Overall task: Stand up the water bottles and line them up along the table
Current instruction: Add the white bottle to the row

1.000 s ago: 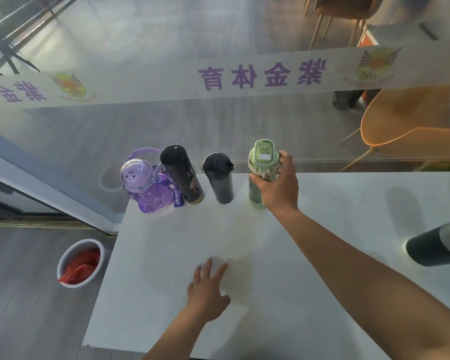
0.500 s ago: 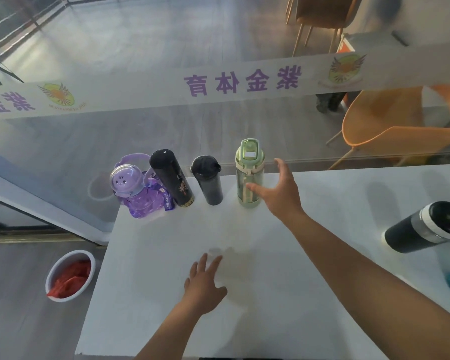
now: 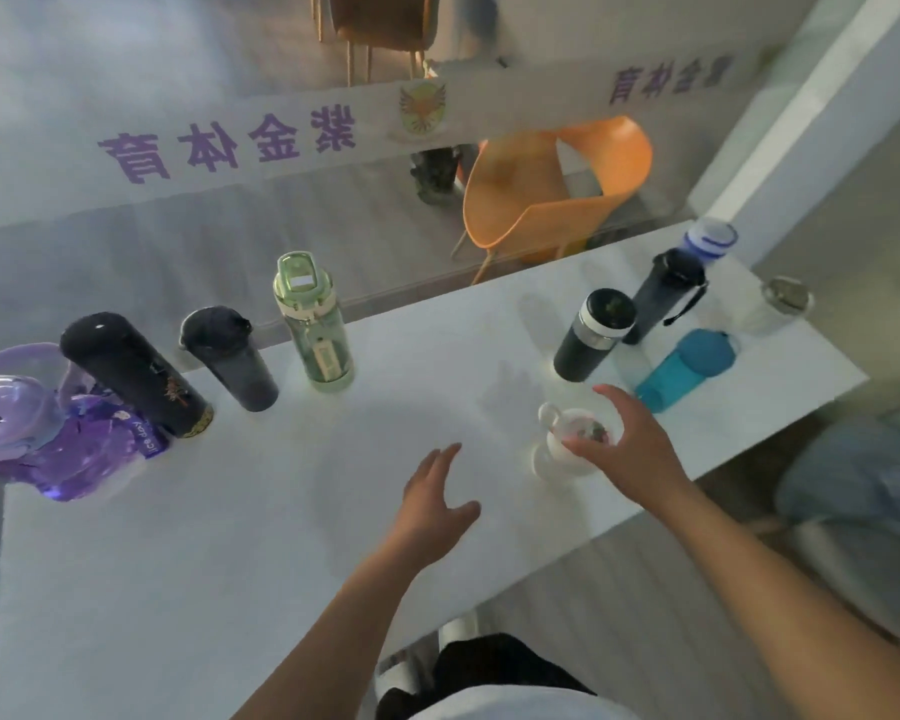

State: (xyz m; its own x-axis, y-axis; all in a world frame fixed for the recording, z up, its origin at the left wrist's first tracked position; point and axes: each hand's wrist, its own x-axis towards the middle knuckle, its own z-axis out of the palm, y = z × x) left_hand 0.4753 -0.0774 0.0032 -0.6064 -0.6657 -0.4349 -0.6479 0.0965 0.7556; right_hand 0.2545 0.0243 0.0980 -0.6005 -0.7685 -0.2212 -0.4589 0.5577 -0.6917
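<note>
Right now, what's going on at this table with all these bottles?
A person is lining up water bottles along the white table. Four already stand in a row at the far edge: purple bottle, tall black bottle, short dark bottle, green bottle. The right hand is reaching onto a small clear bottle; the left hand hovers open over the table. More bottles wait at the right end.

glass banner: mirrored "紫金体育"; purple bottle: "ice day"

White table, four upright bottles left, more bottles right
</note>
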